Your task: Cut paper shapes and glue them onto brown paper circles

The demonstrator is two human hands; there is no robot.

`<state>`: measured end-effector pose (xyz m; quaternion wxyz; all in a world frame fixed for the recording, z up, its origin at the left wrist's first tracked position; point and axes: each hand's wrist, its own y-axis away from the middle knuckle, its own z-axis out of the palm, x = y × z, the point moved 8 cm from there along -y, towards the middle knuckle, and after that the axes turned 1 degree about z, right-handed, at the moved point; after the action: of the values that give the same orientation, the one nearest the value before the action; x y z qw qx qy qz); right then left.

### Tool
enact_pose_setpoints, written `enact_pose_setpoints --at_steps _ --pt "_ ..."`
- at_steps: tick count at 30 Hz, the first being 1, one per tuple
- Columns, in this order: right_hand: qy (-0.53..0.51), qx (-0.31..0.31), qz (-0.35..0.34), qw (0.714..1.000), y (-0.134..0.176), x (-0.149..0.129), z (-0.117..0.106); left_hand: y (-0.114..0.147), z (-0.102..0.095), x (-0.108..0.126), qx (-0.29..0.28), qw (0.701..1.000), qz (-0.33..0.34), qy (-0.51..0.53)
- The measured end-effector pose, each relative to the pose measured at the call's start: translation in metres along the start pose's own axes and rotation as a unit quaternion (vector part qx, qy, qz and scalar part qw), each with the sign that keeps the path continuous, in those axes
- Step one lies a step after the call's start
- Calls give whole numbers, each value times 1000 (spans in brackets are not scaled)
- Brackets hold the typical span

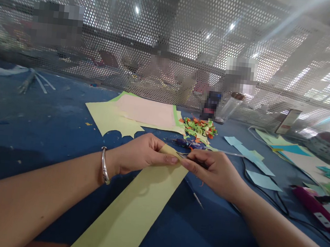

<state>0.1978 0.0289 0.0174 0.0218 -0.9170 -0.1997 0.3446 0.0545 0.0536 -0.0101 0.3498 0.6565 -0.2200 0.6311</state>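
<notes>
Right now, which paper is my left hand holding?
The long pale yellow strip in your left hand, reaching past the near edge of the blue table. The notched yellow sheet, pink sheet and light blue pieces lie on that table.

Blue tabletop (65, 121): carries all items below; scattered sm. marks; clock ref. = tabletop ctr.
Thin strips (42, 82): 10 o'clock, fanned.
Pale-yellow sheet (103, 119): approx. 11 o'clock, nr. edge cut in scallops.
Scrap heap (198, 128): 1 o'clock, mainly grn./orange pcs.
Clear bottle (230, 108): 2 o'clock, w/ brown cap.
Lt.-blue pcs. (263, 181): 3 o'clock.
Magenta device (315, 208): btwn. 3 & 4 o'clock.
</notes>
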Motion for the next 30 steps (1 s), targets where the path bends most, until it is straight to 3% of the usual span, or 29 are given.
enact_pose_setpoints --at_steps 24,30 --pt "19 0 -9 1000 0 -2 -1 -2 -2 -1 29 998 31 -42" --pt "6 7 -13 1000 -1 -2 -2 3 -1 4 2 1000 15 -25"
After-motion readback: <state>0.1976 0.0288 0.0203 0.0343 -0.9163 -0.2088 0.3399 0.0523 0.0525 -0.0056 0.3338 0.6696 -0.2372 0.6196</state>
